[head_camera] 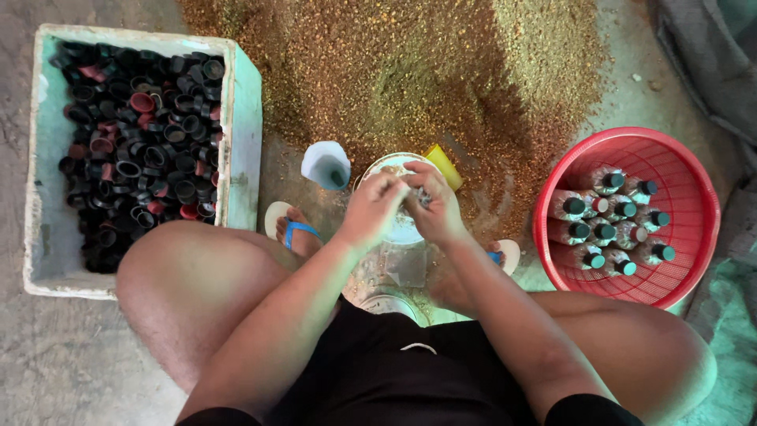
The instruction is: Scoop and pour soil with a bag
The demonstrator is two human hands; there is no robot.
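Note:
My left hand [372, 207] and my right hand [433, 207] meet over a round pale funnel or bowl [402, 229] set on a clear plastic bottle [394, 272] that stands between my knees. Both hands have their fingers curled together at the rim, pinching something small between them; what it is stays hidden by the fingers. A heap of brown and greenish ground material [410, 71] spreads on the floor just beyond the hands.
A white foam box [244, 118] full of black and red bottle caps [138, 134] sits at the left. A red mesh basket [694, 181] with several capped filled bottles [611, 221] is at the right. A white cup [326, 164] and a yellow scoop [444, 166] lie by the heap.

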